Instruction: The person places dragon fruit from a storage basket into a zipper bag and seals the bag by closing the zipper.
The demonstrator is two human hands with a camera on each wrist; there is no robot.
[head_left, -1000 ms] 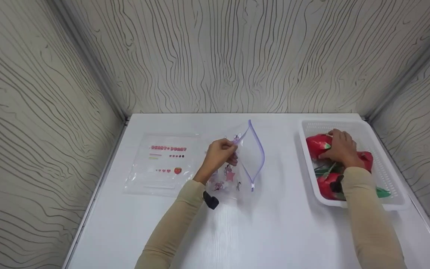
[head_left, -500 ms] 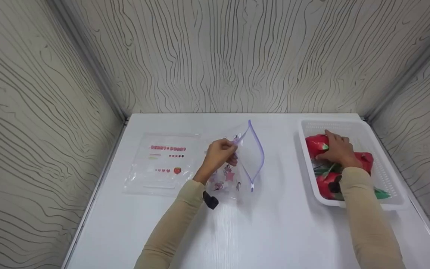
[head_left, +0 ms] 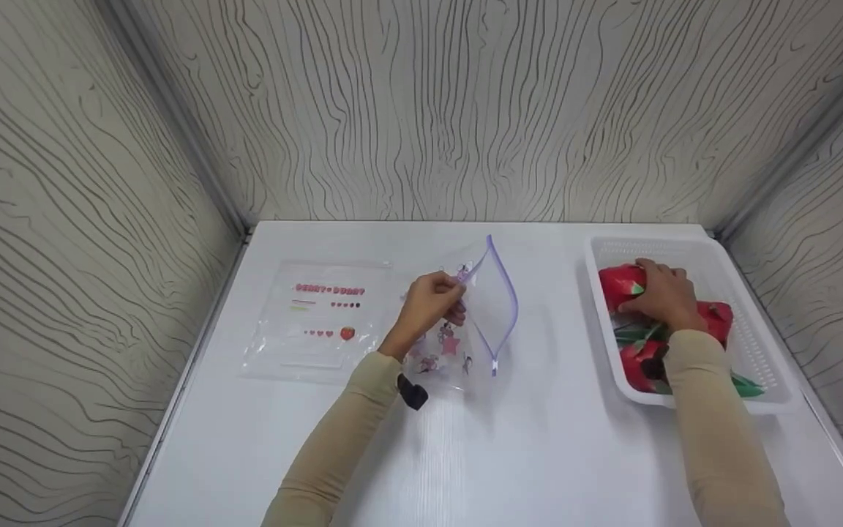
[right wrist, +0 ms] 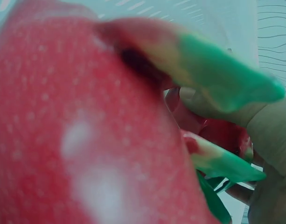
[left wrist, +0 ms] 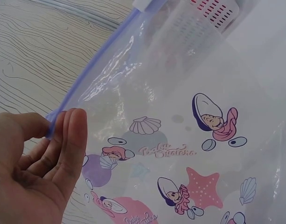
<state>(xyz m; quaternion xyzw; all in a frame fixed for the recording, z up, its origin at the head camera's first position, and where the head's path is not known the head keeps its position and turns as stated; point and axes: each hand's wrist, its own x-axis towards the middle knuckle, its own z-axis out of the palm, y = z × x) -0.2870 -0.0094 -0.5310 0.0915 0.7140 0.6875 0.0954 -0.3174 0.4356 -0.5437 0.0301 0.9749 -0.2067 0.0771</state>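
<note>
My hand (right wrist: 273, 140) curls round the far fruit (right wrist: 222, 135), half hidden by a blurred near fruit (right wrist: 87, 112), red with green tips (right wrist: 222, 70); slotted basket (right wrist: 217, 21) behind

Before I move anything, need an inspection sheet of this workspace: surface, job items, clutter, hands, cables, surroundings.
Surface: white table.
Job items: shell-print zip bag, purple-edged mouth gaping; white perforated basket holding red, green-tipped dragon-fruit-like pieces, exact count hidden by the right arm.
Clutter: strawberry-print clear bag, lying flat left of the zip bag, held by neither hand.
Left hand: pinches the zip bag's purple edge.
Right hand: inside the basket, at the upper-left red piece; firmness of grip unclear.
Cables: nothing seen.
Surroundings: wood-grain-patterned panels at the back and both sides.
</note>
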